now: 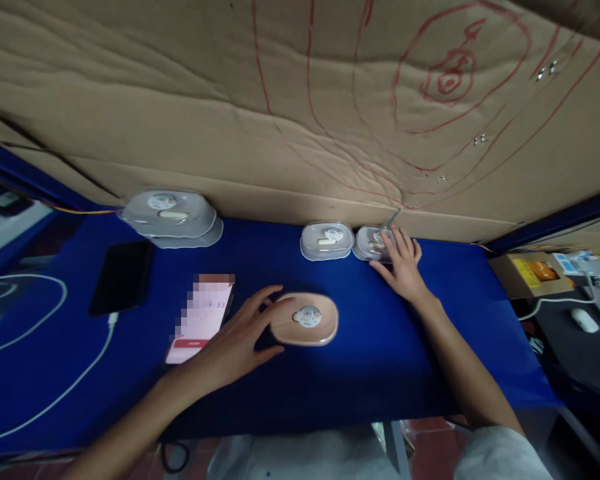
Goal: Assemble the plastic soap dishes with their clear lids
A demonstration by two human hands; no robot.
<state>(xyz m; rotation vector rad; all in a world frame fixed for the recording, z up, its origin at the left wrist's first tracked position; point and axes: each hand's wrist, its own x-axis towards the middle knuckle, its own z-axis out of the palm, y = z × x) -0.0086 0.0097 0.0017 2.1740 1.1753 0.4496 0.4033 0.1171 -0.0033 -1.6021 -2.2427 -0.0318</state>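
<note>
A light brown oval box (285,328) with a round white label lies near the middle of the blue table. My left hand (253,327) is at its left end, fingers spread over and beside it. Farther back, my right hand (403,263) rests with spread fingers on the right side of a small clear plastic box (363,247). Part of that box is hidden under my fingers. A similar clear box (325,250), with a label and a pale oblong piece on top, stands just left of it.
Stacked clear boxes (180,223) stand at the back left. A lit phone (207,310) lies left of my left hand, and a dark device (123,277) with a white cable (87,373) beyond it. Marked cardboard (195,133) rises behind. At right are a carton (530,277) and a mouse (585,320).
</note>
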